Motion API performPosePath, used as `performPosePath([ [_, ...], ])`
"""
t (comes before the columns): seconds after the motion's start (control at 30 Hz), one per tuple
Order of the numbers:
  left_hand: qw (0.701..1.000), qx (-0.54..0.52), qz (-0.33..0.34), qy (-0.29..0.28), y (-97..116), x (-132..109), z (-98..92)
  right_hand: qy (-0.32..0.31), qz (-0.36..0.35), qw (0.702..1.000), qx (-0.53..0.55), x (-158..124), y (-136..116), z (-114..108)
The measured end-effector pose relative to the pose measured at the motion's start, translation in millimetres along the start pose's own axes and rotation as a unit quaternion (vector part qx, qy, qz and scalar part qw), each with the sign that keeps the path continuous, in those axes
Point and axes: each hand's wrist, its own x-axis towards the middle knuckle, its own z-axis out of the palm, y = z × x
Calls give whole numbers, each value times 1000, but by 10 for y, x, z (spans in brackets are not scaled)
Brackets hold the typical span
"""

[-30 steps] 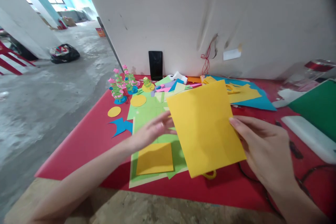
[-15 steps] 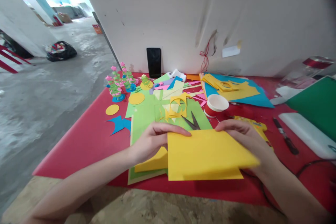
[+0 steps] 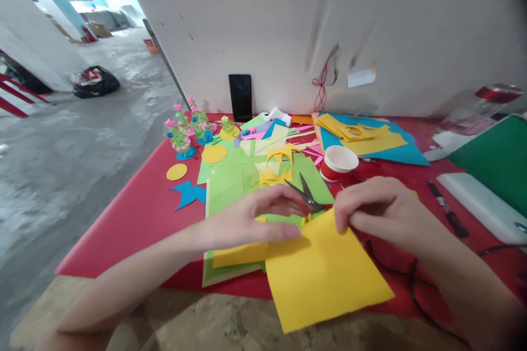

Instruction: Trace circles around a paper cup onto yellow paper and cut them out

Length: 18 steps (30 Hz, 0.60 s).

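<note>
A yellow sheet of paper (image 3: pixel 325 277) hangs tilted in front of me, over the table's near edge. My right hand (image 3: pixel 374 205) pinches it at its upper corner between thumb and fingers. Beside the sheet's upper left part is my left hand (image 3: pixel 263 216), slightly blurred. Its thumb and fingers are apart, the thumb along the paper's edge; whether it touches the paper I cannot tell. Just beyond both hands, black scissors (image 3: pixel 309 197) lie with parted blades on green paper (image 3: pixel 224 192). Another yellow piece of paper (image 3: pixel 239 255) lies below my left wrist.
Pink-and-green paper ornaments (image 3: pixel 181 140), a yellow disc (image 3: pixel 177 171) and blue scraps (image 3: pixel 187 196) are on the left. A paper cup (image 3: pixel 338 163), a craft knife (image 3: pixel 448 211) and a black cable (image 3: pixel 415 285) are on the right. A phone (image 3: pixel 240 97) leans against the wall.
The yellow sheet has swung round and tilted, its lower edge now nearer me. My left hand's fingers have come off its top edge and spread. My right hand still grips its corner.
</note>
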Motion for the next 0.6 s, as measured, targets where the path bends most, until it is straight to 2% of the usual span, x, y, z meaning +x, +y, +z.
performPosePath([
  [0.1,995,79,-58,-14,46,75,174,-59,0,998,-20,122,-100,89],
  [0.23,992,64,-112,4,2,100,270,-59,-7,998,-22,187,-137,145],
  [0.33,993,-9,-94,64,-10,81,256,14,-17,1000,15,115,-142,125],
  [0.47,982,-118,-28,144,43,48,227,183,-42,982,-6,-67,-168,155],
  [0.53,977,-113,12,179,76,34,223,226,-62,971,-51,-147,-177,212],
  [0.6,973,-76,48,214,103,21,226,239,-88,960,-114,-195,-180,270],
])
